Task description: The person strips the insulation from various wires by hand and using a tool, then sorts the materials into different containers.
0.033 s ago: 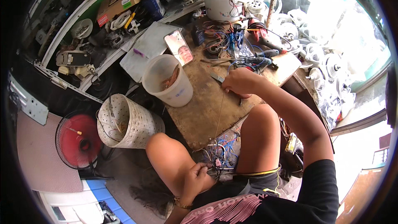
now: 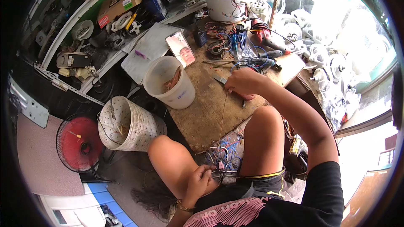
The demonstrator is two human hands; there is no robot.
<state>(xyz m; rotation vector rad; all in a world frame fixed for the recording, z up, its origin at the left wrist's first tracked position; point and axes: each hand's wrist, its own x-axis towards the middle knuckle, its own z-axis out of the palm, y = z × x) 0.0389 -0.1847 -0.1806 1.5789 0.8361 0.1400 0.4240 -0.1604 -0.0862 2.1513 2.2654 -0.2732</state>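
Note:
My right hand (image 2: 244, 80) is closed over the wooden board, around what looks like a red-handled knife; its flat metal blade (image 2: 219, 79) sticks out past the fingers and the red handle (image 2: 246, 96) shows below them. From the same fingers a thin brown wire (image 2: 222, 117) runs taut toward my lap. Low by my thigh, my left hand (image 2: 199, 181) is pinched closed around dark wire near the lower end of that strand. A tangle of blue, red and white wires (image 2: 227, 153) lies beside it, between my knees.
On the board (image 2: 202, 122) stand a translucent bucket (image 2: 170, 96) with copper-coloured pieces and a phone (image 2: 181, 48). Pliers (image 2: 256, 62), a red power tool (image 2: 264, 33) and wire coils lie behind. A perforated white basket (image 2: 139, 122) and a red fan (image 2: 80, 143) stand left; bagged white parts (image 2: 332, 67) fill the right.

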